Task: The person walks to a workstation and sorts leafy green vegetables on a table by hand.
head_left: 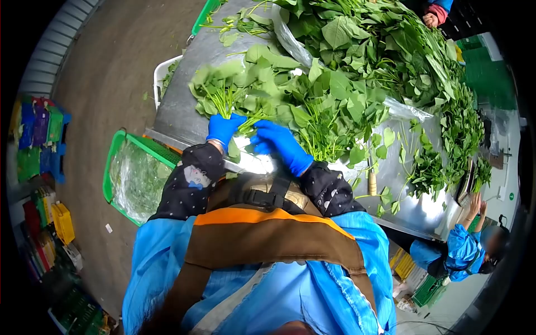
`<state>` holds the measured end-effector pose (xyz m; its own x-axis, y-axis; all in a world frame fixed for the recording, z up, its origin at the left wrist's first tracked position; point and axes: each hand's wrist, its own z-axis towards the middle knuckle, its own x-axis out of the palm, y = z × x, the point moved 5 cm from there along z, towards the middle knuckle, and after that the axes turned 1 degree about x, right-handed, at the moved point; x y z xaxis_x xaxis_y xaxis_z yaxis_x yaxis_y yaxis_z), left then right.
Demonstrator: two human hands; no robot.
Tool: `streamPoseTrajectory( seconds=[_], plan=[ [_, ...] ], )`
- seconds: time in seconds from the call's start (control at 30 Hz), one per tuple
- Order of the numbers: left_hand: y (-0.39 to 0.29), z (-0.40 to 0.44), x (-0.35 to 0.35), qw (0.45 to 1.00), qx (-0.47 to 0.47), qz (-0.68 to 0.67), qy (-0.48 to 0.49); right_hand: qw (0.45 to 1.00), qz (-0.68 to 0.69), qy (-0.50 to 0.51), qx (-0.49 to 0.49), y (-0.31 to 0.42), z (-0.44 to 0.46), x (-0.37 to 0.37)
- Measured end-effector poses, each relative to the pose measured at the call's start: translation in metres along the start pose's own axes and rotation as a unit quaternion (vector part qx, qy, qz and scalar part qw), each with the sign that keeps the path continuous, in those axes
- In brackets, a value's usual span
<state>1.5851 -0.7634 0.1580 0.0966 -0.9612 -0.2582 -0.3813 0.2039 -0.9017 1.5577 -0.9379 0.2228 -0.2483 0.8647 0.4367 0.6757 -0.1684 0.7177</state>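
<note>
My left hand (225,129), in a blue glove, is closed round the stems of a small bunch of leafy greens (221,100) near the front edge of the metal table (187,109). Just to its right, my right hand (277,144), also gloved in blue, is blurred by motion near some loose stems; its fingers are smeared, and whether it holds any is unclear. Beyond both hands lies a large heap of leafy greens (357,44). A wooden-handled tool (372,181) rests on the table to the right, partly among stems.
A green crate (114,167) lined with clear plastic stands at the left below the table edge. A white container (159,75) is behind it. At the right, a co-worker in blue (463,251) reaches to the greens; another person's hand (430,20) shows at top right.
</note>
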Motion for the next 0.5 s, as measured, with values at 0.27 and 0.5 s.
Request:
streamPoseTrajectory(
  seconds=[0.27, 0.5],
  plan=[
    [-0.013, -0.003, 0.002, 0.989, 0.055, 0.132, 0.030, 0.721, -0.670, -0.148, -0.095, 0.026, -0.004, -0.020],
    [-0.126, -0.082, -0.025, 0.933, -0.122, -0.269, 0.206, 0.854, -0.424, -0.280, -0.111, 0.052, -0.048, -0.059]
  ],
)
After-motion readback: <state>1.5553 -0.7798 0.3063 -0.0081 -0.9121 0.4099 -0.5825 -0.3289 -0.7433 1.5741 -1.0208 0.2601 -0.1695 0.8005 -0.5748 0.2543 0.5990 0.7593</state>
